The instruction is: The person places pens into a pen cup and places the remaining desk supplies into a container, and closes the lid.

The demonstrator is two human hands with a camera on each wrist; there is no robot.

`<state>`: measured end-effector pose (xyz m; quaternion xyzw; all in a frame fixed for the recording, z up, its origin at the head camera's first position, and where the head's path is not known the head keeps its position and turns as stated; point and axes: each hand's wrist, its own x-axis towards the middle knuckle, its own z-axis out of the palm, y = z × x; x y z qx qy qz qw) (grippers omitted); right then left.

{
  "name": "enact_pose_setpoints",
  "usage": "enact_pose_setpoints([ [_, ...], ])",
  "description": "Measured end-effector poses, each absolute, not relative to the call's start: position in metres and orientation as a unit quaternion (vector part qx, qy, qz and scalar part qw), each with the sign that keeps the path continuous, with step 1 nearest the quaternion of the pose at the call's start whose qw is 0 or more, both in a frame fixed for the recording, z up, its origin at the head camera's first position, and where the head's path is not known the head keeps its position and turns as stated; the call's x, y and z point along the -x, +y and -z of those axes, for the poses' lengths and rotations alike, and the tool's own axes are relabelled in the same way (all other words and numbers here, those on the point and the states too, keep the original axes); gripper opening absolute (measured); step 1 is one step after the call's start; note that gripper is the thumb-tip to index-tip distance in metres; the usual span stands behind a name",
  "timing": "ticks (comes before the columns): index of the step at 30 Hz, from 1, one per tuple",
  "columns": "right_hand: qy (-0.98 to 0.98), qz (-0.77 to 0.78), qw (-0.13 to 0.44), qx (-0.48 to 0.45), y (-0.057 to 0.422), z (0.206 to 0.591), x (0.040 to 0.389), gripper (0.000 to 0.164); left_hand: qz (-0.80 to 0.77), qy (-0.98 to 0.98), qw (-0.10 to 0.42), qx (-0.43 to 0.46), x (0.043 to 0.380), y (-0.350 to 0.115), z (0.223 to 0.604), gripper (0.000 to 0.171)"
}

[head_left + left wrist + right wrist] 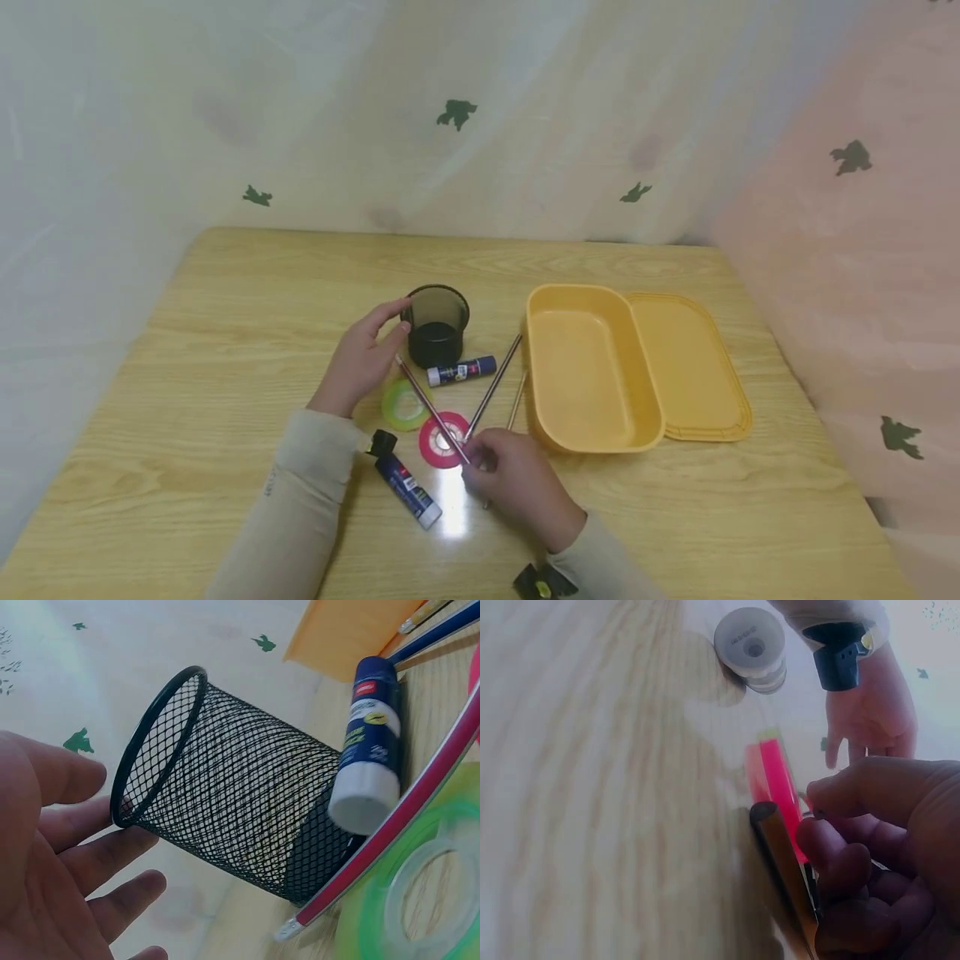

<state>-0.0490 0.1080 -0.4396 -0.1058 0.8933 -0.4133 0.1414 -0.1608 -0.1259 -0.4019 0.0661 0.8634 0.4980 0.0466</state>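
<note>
My left hand point(362, 357) touches the rim of the black mesh pen cup point(240, 780), its fingers extended and spread in the left wrist view. The cup stands upright on the table. Between thumb and fingertips, my right hand point(517, 479) pinches one end of a red pencil point(431, 408) with a silver stripe. Its eraser end points toward the cup. Below the pencil lie a green tape roll point(405, 406) and a pink tape roll point(435, 454). A dark pencil point(497, 383) and a gold pencil point(517, 400) lie near the right hand, which partly hides the gold one.
Beside the cup lies a glue stick point(461, 371). Another glue stick point(408, 490) is near the left sleeve. To the right stands a yellow bin point(592, 367), with its yellow lid point(693, 367) beside it. A pale curtain point(525, 167) hangs behind the wooden table point(225, 333).
</note>
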Motion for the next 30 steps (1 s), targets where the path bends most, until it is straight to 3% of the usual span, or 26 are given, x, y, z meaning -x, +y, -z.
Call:
enact_pose_setpoints([
  [9, 0.870, 0.476, 0.098, 0.088, 0.110, 0.441, 0.045, 0.010, -0.501, 0.862, 0.033, -0.073, 0.166, -0.130, 0.406, 0.053],
  [22, 0.810, 0.546, -0.147, 0.152, 0.111, 0.437, 0.038, 0.021, -0.485, 0.870, 0.043, -0.077, 0.164, -0.125, 0.401, 0.054],
  [30, 0.756, 0.601, -0.190, 0.175, 0.113, 0.435, 0.038, 0.019, -0.479, 0.872, 0.058, -0.078, 0.166, -0.125, 0.400, 0.054],
])
